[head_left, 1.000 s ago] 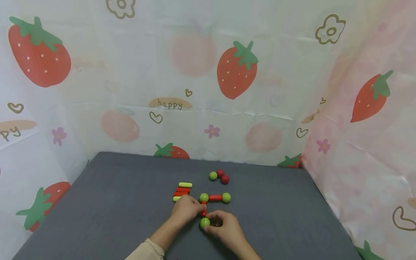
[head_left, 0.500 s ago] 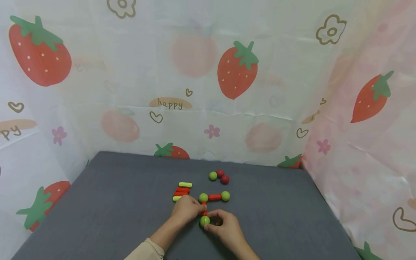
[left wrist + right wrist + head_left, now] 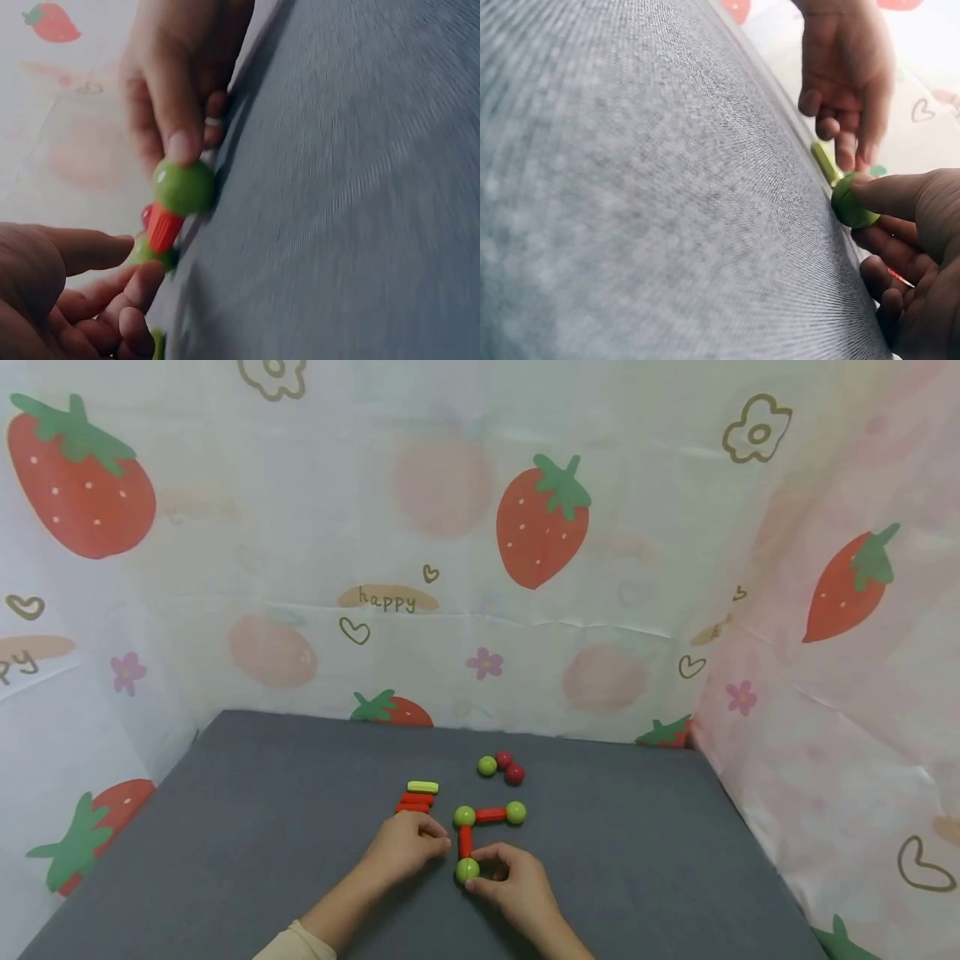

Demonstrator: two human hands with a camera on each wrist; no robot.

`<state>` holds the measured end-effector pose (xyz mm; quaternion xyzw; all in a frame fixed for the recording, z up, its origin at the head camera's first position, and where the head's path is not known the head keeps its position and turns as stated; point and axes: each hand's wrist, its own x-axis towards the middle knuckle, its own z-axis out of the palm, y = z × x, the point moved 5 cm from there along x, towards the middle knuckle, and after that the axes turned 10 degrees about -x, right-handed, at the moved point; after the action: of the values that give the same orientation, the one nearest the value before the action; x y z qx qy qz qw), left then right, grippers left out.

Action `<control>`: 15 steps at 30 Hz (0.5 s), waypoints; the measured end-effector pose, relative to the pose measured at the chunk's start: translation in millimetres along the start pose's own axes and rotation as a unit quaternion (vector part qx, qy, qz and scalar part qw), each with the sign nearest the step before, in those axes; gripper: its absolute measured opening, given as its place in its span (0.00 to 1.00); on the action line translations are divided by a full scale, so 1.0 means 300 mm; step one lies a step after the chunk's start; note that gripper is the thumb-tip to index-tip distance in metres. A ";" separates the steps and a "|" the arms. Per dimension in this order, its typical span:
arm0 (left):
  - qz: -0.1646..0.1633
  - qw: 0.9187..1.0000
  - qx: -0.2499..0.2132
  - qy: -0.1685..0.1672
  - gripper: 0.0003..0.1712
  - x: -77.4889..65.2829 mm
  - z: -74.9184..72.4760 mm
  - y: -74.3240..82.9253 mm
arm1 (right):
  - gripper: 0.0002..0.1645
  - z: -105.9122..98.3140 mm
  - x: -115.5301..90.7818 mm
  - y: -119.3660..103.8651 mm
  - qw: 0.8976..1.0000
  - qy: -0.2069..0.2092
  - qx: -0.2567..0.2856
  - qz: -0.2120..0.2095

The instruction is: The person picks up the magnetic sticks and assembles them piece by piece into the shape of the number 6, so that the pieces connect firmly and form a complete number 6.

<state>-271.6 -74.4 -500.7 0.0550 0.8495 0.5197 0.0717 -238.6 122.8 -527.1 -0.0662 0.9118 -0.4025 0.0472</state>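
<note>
My right hand point(image 3: 519, 885) pinches a green ball point(image 3: 467, 871) between thumb and fingers at the near end of an L-shaped piece. From that ball a red rod point(image 3: 466, 842) runs up to a corner green ball point(image 3: 464, 816). A second red rod point(image 3: 491, 814) leads right from the corner to another green ball point(image 3: 516, 812). Just left of the upright rod, my left hand point(image 3: 405, 843) has its fingers loosely bent and holds nothing. In the left wrist view a gap shows between its thumb point(image 3: 97, 251) and forefinger.
Loose rods lie beyond my left hand: red rods point(image 3: 416, 799) and a yellow-green rod point(image 3: 423, 787). Farther back, a loose green ball point(image 3: 487, 766) sits with red balls point(image 3: 514, 774). Patterned sheets point(image 3: 450, 660) border the grey table point(image 3: 637, 843).
My left hand has let go of the upright red rod and moved left. The right hand keeps its pinch on the near green ball, which has shifted slightly away from me.
</note>
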 end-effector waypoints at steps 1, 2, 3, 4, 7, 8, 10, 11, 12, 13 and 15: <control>0.007 1.000 0.001 0.006 0.05 -0.003 -0.017 -0.003 | 0.19 0.001 0.000 -0.001 1.000 -0.001 0.002 0.001; 0.011 1.000 0.001 0.012 0.05 -0.006 -0.035 -0.007 | 0.19 0.001 0.000 -0.003 1.000 -0.001 0.003 0.002; 0.015 1.000 -0.002 0.020 0.05 -0.007 -0.052 -0.010 | 0.19 0.001 0.000 -0.003 1.000 -0.001 0.004 0.002; 0.013 1.000 -0.006 0.026 0.05 -0.009 -0.069 -0.013 | 0.19 0.001 0.000 -0.004 1.000 0.000 0.005 0.003; 0.014 0.999 -0.002 0.047 0.05 -0.013 -0.114 -0.024 | 0.19 0.001 -0.002 -0.006 1.000 0.000 0.006 0.006; 0.012 0.999 0.002 0.052 0.05 -0.012 -0.127 -0.029 | 0.19 0.000 -0.002 -0.006 1.000 0.001 0.004 0.007; 0.015 0.998 0.017 0.063 0.05 -0.011 -0.148 -0.038 | 0.19 0.000 -0.003 -0.006 1.000 0.001 0.001 0.010; 0.020 0.997 0.027 0.067 0.06 -0.009 -0.157 -0.043 | 0.19 -0.001 -0.003 -0.006 1.000 0.001 -0.001 0.011; 0.024 0.997 0.037 0.068 0.06 -0.006 -0.165 -0.048 | 0.19 -0.001 -0.003 -0.006 1.000 0.001 -0.003 0.012; 0.028 0.996 0.047 0.070 0.07 0.000 -0.171 -0.055 | 0.19 -0.001 -0.002 -0.007 1.000 0.001 -0.005 0.013; 0.036 0.994 0.070 0.071 0.09 0.014 -0.181 -0.070 | 0.19 -0.003 -0.001 -0.008 1.000 0.002 -0.007 0.013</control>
<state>-285.9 -130.8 -495.2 0.0539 0.8840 0.4642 -0.0115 -238.2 121.8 -524.7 -0.0538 0.9155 -0.3956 0.0501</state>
